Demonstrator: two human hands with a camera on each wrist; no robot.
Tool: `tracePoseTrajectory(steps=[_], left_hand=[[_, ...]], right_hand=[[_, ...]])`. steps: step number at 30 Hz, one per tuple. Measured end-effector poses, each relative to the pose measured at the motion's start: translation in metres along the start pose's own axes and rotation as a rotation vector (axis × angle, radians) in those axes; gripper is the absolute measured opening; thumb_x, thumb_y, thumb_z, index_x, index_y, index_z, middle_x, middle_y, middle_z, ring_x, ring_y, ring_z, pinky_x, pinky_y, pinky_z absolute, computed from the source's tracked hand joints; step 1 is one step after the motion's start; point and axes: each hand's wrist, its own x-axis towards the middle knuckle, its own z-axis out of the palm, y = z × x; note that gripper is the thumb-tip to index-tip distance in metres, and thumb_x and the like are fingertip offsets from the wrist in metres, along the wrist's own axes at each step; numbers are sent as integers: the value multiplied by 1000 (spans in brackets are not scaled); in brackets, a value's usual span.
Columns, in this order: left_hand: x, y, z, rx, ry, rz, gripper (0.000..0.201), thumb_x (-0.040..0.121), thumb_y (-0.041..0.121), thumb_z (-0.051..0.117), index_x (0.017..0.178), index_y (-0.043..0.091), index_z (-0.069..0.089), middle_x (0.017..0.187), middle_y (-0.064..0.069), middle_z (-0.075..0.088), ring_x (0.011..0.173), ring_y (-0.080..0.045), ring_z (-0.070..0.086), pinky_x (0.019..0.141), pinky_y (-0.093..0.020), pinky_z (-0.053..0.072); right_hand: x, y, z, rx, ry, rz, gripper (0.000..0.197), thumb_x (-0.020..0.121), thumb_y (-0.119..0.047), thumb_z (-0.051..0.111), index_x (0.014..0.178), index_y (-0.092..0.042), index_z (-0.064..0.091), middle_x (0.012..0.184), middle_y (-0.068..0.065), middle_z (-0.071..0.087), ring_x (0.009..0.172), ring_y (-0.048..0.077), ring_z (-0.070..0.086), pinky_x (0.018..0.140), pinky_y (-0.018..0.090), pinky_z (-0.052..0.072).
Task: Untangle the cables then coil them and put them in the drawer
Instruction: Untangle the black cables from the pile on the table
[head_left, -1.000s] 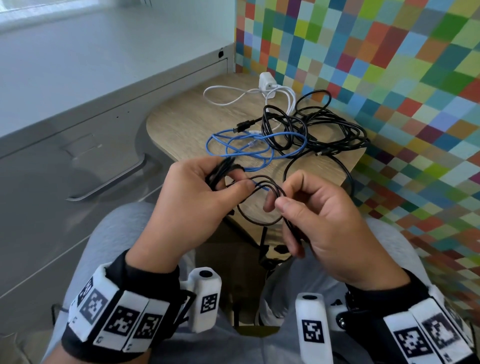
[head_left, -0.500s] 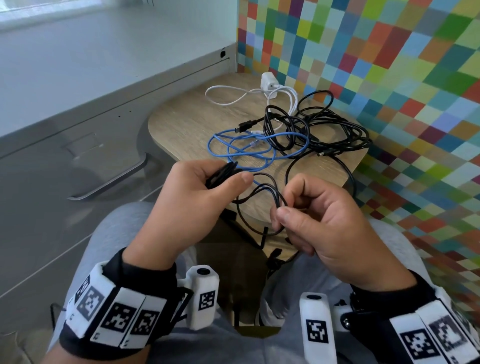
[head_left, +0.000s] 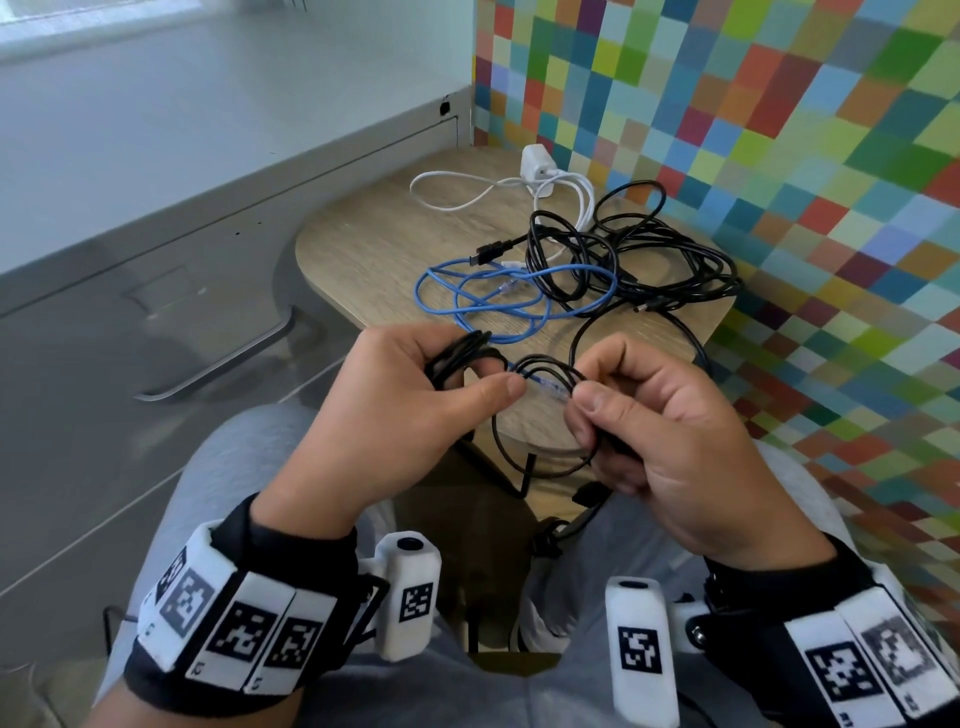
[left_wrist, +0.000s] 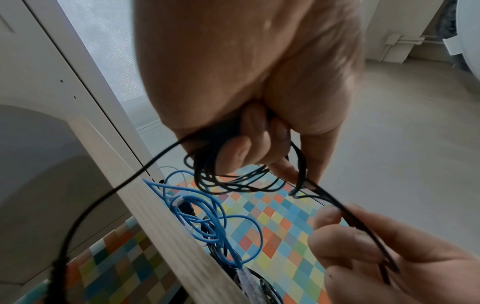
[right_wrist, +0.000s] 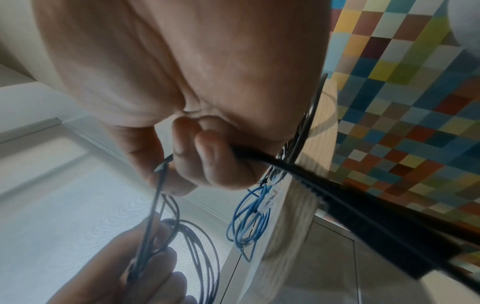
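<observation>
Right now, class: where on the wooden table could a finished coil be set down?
Bare wood on the table lies left of the white cable and blue cable. The right half, toward the mosaic wall, is crowded with black cables.

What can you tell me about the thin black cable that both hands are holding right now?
The thin black cable looks like smooth, rubbery cord. It is partly wound: the left hand grips a bundle of several small loops, seen clearly in the left wrist view, while the right hand pinches the next strand. One larger loop hangs between the hands, in front of the wooden table edge. A loose length trails down toward the person's lap; its ends are hard to make out.
</observation>
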Motion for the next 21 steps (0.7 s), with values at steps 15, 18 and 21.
tracePoseTrajectory(steps=[15,18,21], left_hand=[[8,-5,-3,-352,222,-127,32,83,44,69,78,15,80,54,-2,23,47,-17,17,51,-38,12],[7,-6,-3,-301,212,-118,38,78,55,72,75,18,79,58,-12,31,50,-19,22,52,-40,16],[6,-8,-1,-241,192,-86,24,87,37,78,72,18,77,57,-2,48,50,-12,35,50,-28,29]], right_hand=[[0,1,0,-64,-53,-95,12,93,-17,64,82,-21,63,68,6,60,41,12,41,41,26,39],[-1,1,0,-71,-100,-81,9,92,-21,66,85,-17,62,68,7,60,41,12,42,41,28,39],[-2,3,-1,-106,-106,-77,9,95,-18,65,86,-17,62,68,7,62,42,15,43,43,30,41]])
